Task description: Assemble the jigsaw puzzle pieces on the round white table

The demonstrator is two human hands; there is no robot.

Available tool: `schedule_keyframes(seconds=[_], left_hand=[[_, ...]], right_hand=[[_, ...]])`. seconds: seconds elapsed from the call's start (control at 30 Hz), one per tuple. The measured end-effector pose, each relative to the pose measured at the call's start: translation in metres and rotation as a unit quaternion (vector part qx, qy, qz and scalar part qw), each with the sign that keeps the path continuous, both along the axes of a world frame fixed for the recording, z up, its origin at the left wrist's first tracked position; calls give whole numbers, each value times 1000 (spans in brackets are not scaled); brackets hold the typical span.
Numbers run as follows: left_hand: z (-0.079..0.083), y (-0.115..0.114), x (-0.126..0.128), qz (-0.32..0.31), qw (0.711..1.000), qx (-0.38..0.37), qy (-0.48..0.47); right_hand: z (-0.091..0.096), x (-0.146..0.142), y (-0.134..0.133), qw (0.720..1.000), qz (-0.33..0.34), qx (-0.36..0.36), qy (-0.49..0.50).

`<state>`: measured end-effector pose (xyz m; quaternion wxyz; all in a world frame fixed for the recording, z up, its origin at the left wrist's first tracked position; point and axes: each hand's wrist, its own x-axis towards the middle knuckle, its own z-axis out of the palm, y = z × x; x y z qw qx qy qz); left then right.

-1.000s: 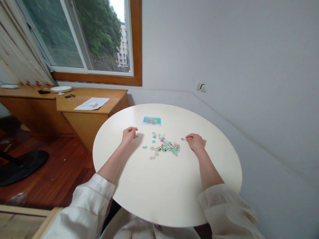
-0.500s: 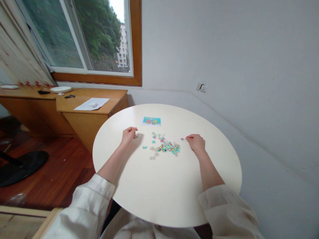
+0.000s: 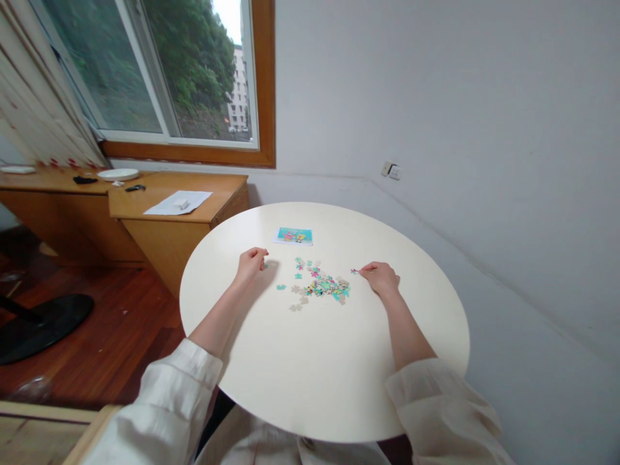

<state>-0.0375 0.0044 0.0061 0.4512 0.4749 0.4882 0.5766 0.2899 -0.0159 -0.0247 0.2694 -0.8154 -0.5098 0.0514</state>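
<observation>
A loose heap of jigsaw puzzle pieces (image 3: 329, 286), teal, pink and yellow with some pale backs showing, lies in the middle of the round white table (image 3: 310, 361). My right hand (image 3: 382, 278) is at the right of the heap, thumb and fingertips pinched at the edge of a small dark pink puzzle piece (image 3: 355, 271). On the other side, my left hand (image 3: 250, 265) is closed, its fingers curled. A bit of teal (image 3: 266, 265) shows by those fingers; whether they hold it I cannot make out.
Behind the heap lies a picture card (image 3: 294, 236) in teal with cartoon figures. A few single pieces (image 3: 281, 287) are scattered left of the heap. At the back left stands a wooden desk (image 3: 227, 187) with a paper sheet (image 3: 167, 205) and a white plate (image 3: 118, 174).
My right hand has shifted very slightly left, its fingertips now meeting the dark pink piece. The left hand has hardly moved.
</observation>
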Motion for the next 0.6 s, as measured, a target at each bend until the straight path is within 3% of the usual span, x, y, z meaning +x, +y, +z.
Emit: schedule_keyframes(seconds=[0.13, 0.27, 0.43, 0.6], left_hand=[[1, -2, 1, -20, 999, 3, 26], [1, -5, 5, -74, 990, 57, 107], [-4, -14, 13, -207, 921, 143, 299], [-9, -18, 14, -275, 873, 164, 369]], right_hand=[[7, -9, 0, 999, 10, 33, 4], [14, -25, -1, 989, 101, 100, 39], [17, -38, -3, 974, 175, 134, 45], [14, -39, -3, 973, 176, 135, 60]])
